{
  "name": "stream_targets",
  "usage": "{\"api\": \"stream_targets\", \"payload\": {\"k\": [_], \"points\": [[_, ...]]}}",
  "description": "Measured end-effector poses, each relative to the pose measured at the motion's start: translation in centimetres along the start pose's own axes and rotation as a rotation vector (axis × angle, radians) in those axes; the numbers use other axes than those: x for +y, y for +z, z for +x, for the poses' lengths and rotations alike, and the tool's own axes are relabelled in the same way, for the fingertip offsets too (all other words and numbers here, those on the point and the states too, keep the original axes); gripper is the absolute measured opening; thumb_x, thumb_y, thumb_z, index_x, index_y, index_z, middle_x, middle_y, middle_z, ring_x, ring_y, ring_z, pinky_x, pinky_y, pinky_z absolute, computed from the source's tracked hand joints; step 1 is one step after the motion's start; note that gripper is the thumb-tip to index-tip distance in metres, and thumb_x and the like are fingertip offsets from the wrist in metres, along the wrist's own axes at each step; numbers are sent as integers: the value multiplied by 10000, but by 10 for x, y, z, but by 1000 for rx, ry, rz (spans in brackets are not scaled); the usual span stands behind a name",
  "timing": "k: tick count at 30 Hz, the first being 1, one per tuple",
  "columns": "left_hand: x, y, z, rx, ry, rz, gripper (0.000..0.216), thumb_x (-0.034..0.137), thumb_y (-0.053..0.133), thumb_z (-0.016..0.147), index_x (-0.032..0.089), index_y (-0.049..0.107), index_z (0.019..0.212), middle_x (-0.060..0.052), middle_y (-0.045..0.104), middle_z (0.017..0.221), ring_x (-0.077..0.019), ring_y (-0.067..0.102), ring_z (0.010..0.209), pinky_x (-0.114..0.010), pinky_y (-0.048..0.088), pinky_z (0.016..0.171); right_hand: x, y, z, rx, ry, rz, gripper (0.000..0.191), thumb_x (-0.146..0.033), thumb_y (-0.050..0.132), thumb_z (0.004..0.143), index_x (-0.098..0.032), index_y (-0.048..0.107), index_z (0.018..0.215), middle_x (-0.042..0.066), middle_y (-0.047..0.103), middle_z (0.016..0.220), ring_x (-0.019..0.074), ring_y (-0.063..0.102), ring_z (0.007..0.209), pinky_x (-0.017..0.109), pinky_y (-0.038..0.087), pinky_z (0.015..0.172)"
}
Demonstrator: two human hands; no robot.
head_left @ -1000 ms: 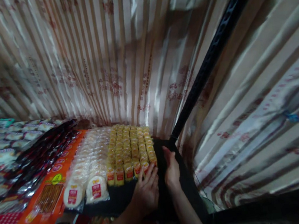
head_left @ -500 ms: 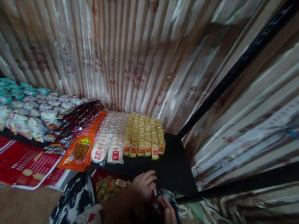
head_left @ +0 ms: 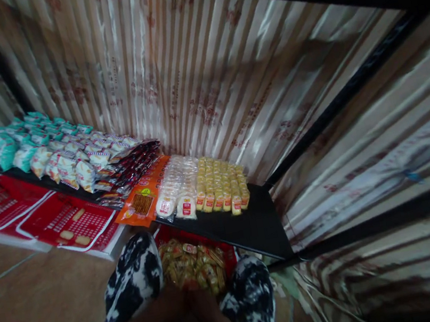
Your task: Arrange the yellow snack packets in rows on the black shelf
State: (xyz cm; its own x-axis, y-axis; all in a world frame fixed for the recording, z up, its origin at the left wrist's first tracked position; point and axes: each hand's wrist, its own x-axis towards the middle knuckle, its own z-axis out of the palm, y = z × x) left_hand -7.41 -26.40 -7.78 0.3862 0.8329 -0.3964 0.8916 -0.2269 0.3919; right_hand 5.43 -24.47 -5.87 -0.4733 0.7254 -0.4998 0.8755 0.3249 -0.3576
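Observation:
My left hand (head_left: 173,299) and my right hand (head_left: 202,301) are close together between my knees, in deep shadow. They are at the near side of a box (head_left: 230,254) of yellow-wrapped snack packs (head_left: 198,263). Dimness and blur hide the fingers, so I cannot make out whether they hold anything. Beyond the box, rows of matching yellow packs (head_left: 220,184) stand on a black shelf (head_left: 257,224). Beside them on the left are white-wrapped round snacks (head_left: 185,206) and an orange snack bag (head_left: 140,201).
Farther left on the shelf lie dark red packets (head_left: 135,167), white snack bags (head_left: 85,172) and teal bags (head_left: 3,149). Red cartons (head_left: 70,220) stand below on the brown floor (head_left: 38,305). Striped plastic sheeting (head_left: 194,78) hangs behind black frame bars (head_left: 342,93).
My hands have moved down and left from the shelf's front edge to the box between my knees. The view has shifted, showing more of the boxed snacks and my right knee.

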Motion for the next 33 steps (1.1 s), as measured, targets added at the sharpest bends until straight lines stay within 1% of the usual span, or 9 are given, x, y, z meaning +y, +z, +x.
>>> {"api": "stream_targets", "payload": {"k": [5,10,12,14,16,19,24,29,33], "points": [[6,-11,-13,-42,30,134,329,278,377,839,143,661,937,-137,691,945,-282,639,912,-407,487,811,8,6,-4,4,-42,-129,313,-226,343,882,-177,642,959,124,687,987,213,636,928,292,450,759],[4,-11,-21,-73,-4,166,322,236,457,790,96,629,1023,-172,668,1010,-280,627,947,-374,480,825,9,10,-14,66,17,-54,386,-293,278,915,-155,630,994,125,680,1003,203,616,971,287,426,810],[3,-8,-23,-85,-3,172,316,211,507,756,83,621,1022,-183,658,1028,-282,614,975,-365,469,844,7,8,-21,42,25,-18,393,-379,315,899,-175,644,966,110,682,991,200,619,948,273,427,781],[4,-7,-27,-86,3,176,337,210,553,729,78,606,1035,-190,643,1058,-287,599,1004,-363,456,864,4,6,-28,12,9,-17,329,-425,466,821,-201,635,992,87,679,1001,202,614,943,261,423,763],[5,-7,-32,-85,15,182,355,204,577,717,81,593,1049,-186,639,1068,-283,593,1018,-357,447,880,3,4,-34,8,4,-51,293,-349,550,764,-206,628,1007,82,669,1030,201,601,969,256,411,781],[9,-11,-40,-90,36,201,355,213,605,708,80,599,1037,-176,651,1050,-275,598,1014,-341,450,880,1,5,-40,33,28,-74,260,-210,504,770,-185,628,996,97,665,1035,192,601,973,253,407,787],[16,-15,-47,-80,54,245,361,259,617,718,84,598,1033,-178,651,1054,-275,597,1025,-351,453,885,-1,10,-45,60,66,-90,292,-109,484,742,-137,634,991,153,665,1026,225,611,974,278,424,780],[19,-12,-48,-92,89,256,278,264,596,732,107,620,961,-163,671,1001,-273,619,981,-341,472,847,-1,12,-57,65,96,-87,331,-60,475,705,-118,644,983,183,667,1010,267,614,974,312,439,774],[22,-7,-49,-104,118,250,223,208,533,765,112,623,945,-162,675,986,-263,623,973,-340,474,833,1,17,-69,78,107,-77,338,-65,453,721,-129,637,997,169,667,1019,251,608,991,301,434,786]]}}
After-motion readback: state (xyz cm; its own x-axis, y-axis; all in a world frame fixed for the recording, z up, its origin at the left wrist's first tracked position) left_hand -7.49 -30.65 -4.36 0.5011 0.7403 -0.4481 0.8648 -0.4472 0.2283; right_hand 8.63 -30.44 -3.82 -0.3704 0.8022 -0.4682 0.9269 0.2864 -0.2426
